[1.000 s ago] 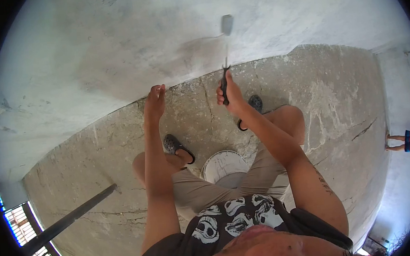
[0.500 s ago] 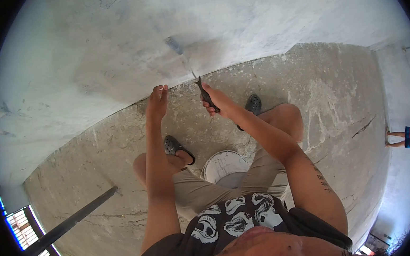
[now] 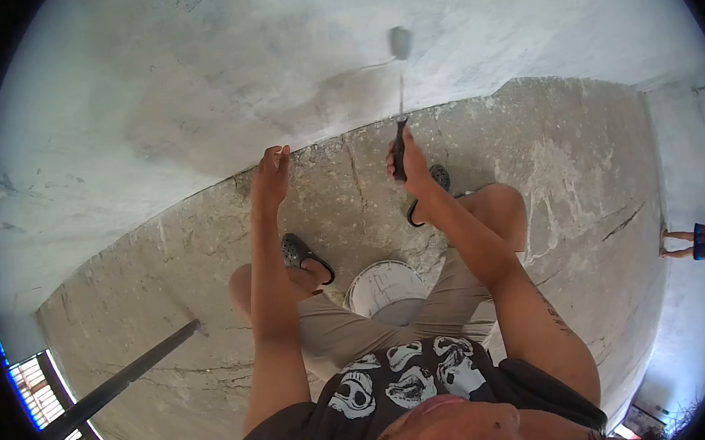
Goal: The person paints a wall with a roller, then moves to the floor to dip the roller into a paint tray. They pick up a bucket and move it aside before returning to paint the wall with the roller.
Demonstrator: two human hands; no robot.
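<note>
My right hand point(image 3: 407, 160) is wrapped round the black handle of a small paint roller point(image 3: 400, 43), whose blurred head is at the pale wall point(image 3: 220, 74). A thin metal rod joins handle and head. Left of it, my left hand point(image 3: 271, 172) is raised near the foot of the wall with its fingers curled; whether it holds anything is too small to tell. Damp-looking darker patches show on the wall beside the roller. Between my legs a round white lid or bucket point(image 3: 387, 287) stands on the concrete floor.
A dark pole point(image 3: 127, 383) slants over the cracked floor point(image 3: 578, 171) at the lower left, near a barred window point(image 3: 33, 393). Another person point(image 3: 701, 242) stands at the far right. My feet in dark clogs are near the wall.
My right hand has moved to the right with the roller, whose head is now further right and higher on the wall. The left hand has stayed in place.
</note>
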